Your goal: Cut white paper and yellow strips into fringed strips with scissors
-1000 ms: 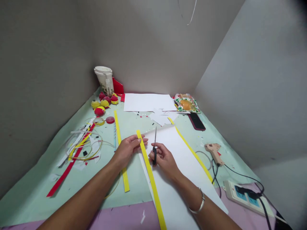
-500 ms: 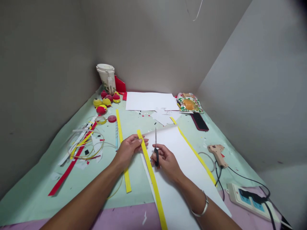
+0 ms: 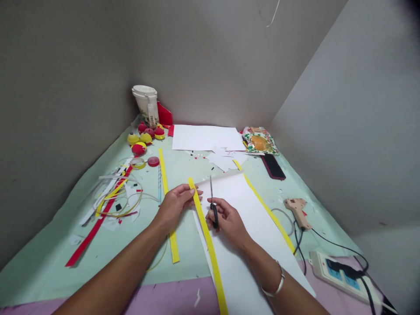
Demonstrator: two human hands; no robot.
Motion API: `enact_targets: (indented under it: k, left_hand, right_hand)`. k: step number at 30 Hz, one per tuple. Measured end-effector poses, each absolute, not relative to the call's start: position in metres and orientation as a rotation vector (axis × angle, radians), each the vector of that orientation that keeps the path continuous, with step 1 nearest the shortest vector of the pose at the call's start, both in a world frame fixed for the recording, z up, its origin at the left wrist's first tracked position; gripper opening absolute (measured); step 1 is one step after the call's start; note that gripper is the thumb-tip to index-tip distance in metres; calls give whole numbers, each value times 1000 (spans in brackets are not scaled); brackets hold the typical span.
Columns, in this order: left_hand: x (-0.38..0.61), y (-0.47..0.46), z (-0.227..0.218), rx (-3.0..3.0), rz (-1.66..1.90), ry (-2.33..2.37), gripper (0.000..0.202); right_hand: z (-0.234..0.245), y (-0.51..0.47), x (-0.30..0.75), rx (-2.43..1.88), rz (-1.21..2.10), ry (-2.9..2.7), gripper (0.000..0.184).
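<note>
My left hand (image 3: 179, 201) pinches the far end of a yellow corrugated paper strip (image 3: 206, 232), which runs back toward me along the left edge of a large white sheet (image 3: 259, 236). In my right hand (image 3: 226, 218) is a pair of scissors (image 3: 214, 212) with black handles, fingers wrapped round the loops. The blades point away from me and look closed, a little to the right of the strip and apart from it. Another yellow strip (image 3: 278, 223) lies along the sheet's right edge. A third yellow strip (image 3: 173, 247) lies partly beneath my left wrist.
Paper scraps and a red strip (image 3: 95, 234) lie at left, near red and yellow balls (image 3: 139, 148) and a white container (image 3: 144, 103). At right are a phone (image 3: 273, 167), a glue gun (image 3: 298, 212) and a power strip (image 3: 339, 275). White paper (image 3: 206, 138) lies at the back.
The scissors have tilted slightly, their tip shifting a little to the left. Both hands keep nearly the same place, and the yellow strip stays in my left hand.
</note>
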State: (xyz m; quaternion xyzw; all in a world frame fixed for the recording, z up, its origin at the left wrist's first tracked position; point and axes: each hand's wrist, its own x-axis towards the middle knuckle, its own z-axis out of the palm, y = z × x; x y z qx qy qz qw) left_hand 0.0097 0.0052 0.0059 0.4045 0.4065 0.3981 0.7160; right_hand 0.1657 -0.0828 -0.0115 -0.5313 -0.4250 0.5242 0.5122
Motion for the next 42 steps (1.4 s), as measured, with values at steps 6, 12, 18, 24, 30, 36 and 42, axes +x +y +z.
enact_targets:
  k: [6,12,18,24,30,36,42]
  left_hand:
    - [8,4,8,881,885,890,20]
    - [5,3,11,852,908,796,18]
    - [7,0,19,829,899,756,20]
    - [7,-3,29,778,914,757,20]
    - [4,-10,34,872,1016,863,16]
    - [2,-15,42,1177,1001,1173,31]
    - [1,-13,39,1287,976,1186,37]
  right_hand:
    - [-10,-84,167,-1265,1277,-1019,35]
    - [-15,-85,176,-1094,1358,-1022,40]
    - [-12,-84,183,-896,1493,-971,46]
    - [-6,-88,184,-843,1641,-948,56]
    - [-5,-89,184,-879,1687,-1014,53]
    - [-7,-89,182,-925,1675,-1102,56]
    - [-8,-89,181,-928,1660,-1170,55]
